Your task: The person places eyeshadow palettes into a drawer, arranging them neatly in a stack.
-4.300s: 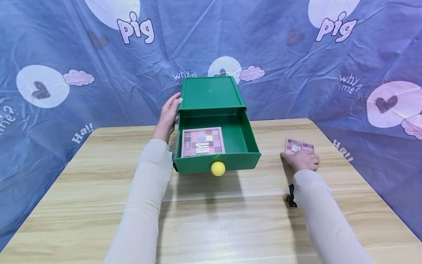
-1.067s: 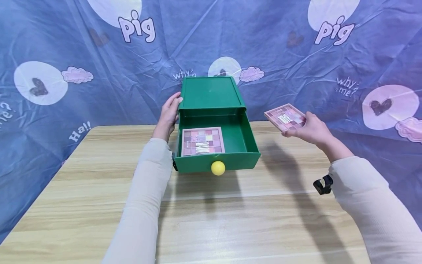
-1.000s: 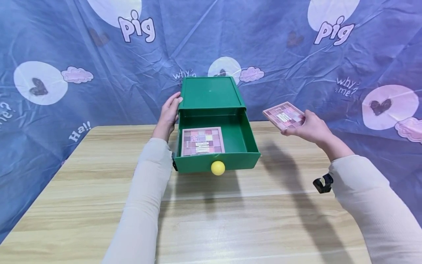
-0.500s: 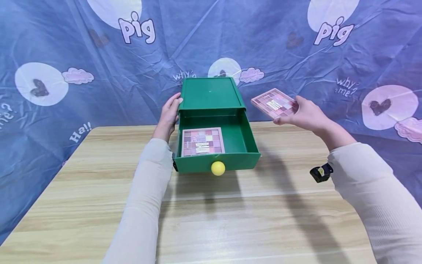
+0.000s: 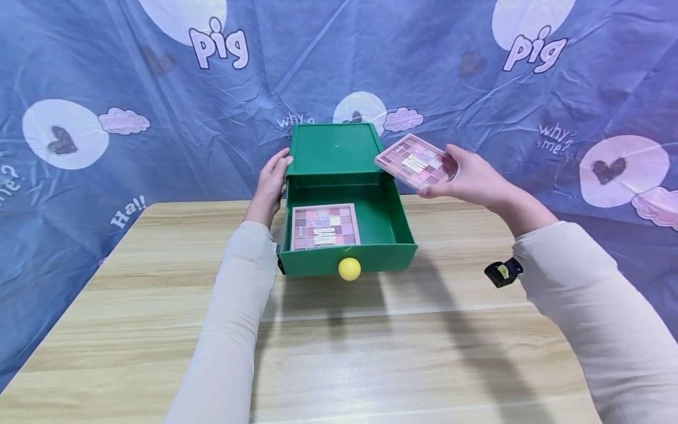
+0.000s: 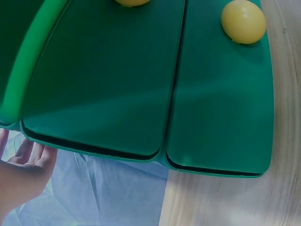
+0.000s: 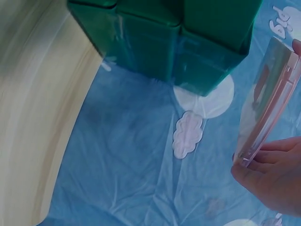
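A green drawer cabinet stands at the back of the table, its top drawer pulled out with a yellow knob on the front. Inside that drawer, on the left, lies an eyeshadow palette with a grid of coloured pans. My right hand pinches a second eyeshadow palette between thumb and fingers, tilted in the air at the cabinet's upper right. My left hand rests against the cabinet's left side; the left wrist view shows its fingers touching that side.
Below the pulled-out drawer, closed drawers with yellow knobs show in the left wrist view. The wooden table spreads in front. Behind it hangs a blue printed cloth.
My right hand picked the second palette up from the table's right side, lifted it, and carried it left towards the cabinet. My left hand has stayed at the cabinet's side.
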Available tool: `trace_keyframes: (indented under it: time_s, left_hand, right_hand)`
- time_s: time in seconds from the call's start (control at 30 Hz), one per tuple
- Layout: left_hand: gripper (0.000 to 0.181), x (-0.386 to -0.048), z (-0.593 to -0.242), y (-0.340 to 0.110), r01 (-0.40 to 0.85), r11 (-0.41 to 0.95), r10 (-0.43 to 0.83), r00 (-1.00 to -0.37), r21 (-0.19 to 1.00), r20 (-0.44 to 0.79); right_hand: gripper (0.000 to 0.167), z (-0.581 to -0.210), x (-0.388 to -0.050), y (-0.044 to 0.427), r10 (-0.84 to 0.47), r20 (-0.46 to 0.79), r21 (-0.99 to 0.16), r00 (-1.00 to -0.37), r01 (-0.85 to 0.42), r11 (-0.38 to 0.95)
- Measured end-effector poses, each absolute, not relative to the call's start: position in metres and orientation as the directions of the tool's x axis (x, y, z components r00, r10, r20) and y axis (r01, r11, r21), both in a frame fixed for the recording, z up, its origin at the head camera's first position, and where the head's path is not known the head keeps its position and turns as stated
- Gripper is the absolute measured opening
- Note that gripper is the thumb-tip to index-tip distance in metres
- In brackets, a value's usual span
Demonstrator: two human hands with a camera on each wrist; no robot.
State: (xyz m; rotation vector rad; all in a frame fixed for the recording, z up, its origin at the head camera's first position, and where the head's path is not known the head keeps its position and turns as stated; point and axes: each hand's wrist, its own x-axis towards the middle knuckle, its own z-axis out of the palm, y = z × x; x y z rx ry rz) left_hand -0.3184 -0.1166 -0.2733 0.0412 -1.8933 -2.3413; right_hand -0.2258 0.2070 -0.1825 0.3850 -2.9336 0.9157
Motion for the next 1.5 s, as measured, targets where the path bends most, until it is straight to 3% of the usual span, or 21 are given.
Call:
trace_keyframes:
  time_s: [0.3,0.67,1.5]
  left_hand:
    - [0.04,-0.318,-0.273,-0.117,0.087,-0.229,-0.133,-0.989,0.97,0.057]
    - [0.041,-0.32,-0.273,-0.115,0.09,-0.239,-0.113,-0.992,0.967,0.064]
    - [0.041,-0.32,-0.274,-0.114,0.089,-0.226,-0.123,-0.99,0.97,0.062]
  right_hand:
    - [0.099,-0.181,-0.226,0.188,-0.302,0.069,-0.552,-0.951,-0.289,0.782]
    - [0.095,-0.191,-0.224,0.163,-0.47,0.13,-0.572,-0.873,-0.453,0.684]
    - [0.098,-0.208,-0.221,0.126,-0.679,0.038,-0.572,-0.733,-0.573,0.587]
